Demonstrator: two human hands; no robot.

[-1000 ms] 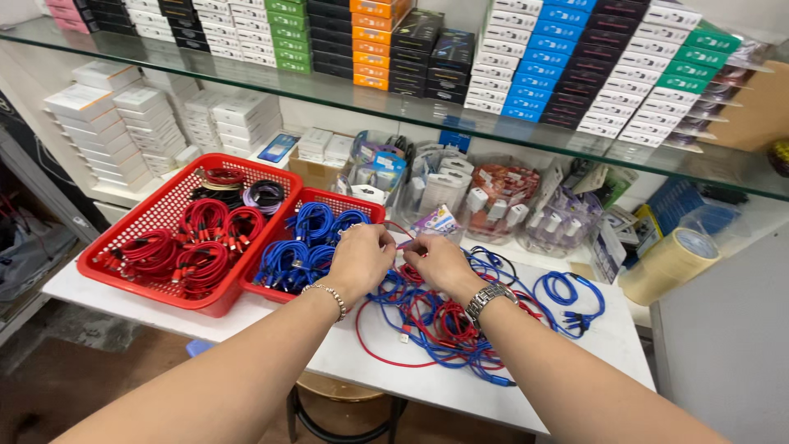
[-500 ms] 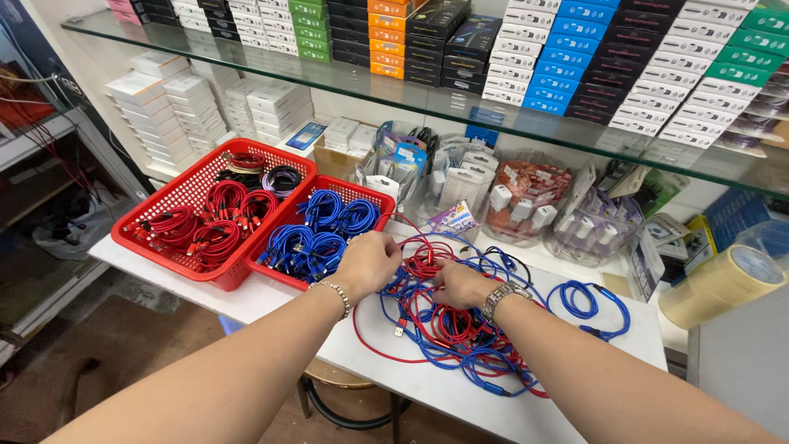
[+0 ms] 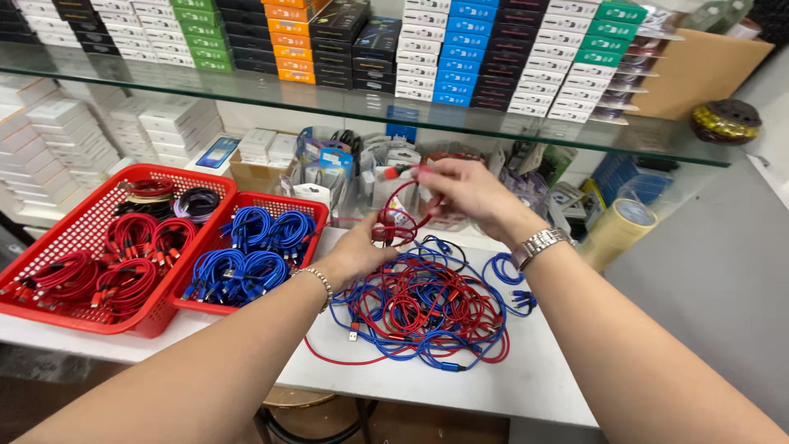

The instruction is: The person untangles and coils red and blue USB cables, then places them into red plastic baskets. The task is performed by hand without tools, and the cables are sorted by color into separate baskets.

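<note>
My left hand (image 3: 362,249) pinches a small coil of red cable (image 3: 398,224) just above the tangled pile of red and blue cables (image 3: 423,308) on the white table (image 3: 493,382). My right hand (image 3: 464,196), with a metal watch on its wrist, is raised higher and holds the free end of that same red cable near its plugs. A beaded bracelet sits on my left wrist.
To the left stand a large red basket (image 3: 49,247) with coiled red cables and a smaller red basket (image 3: 283,205) with coiled blue cables. Clear bags and small boxes crowd the back. A glass shelf (image 3: 329,99) of coloured boxes hangs overhead. A tape roll (image 3: 629,218) sits right.
Both hands rose from the pile, lifting a red cable. The right hand moved up and away while the left kept the coil.
</note>
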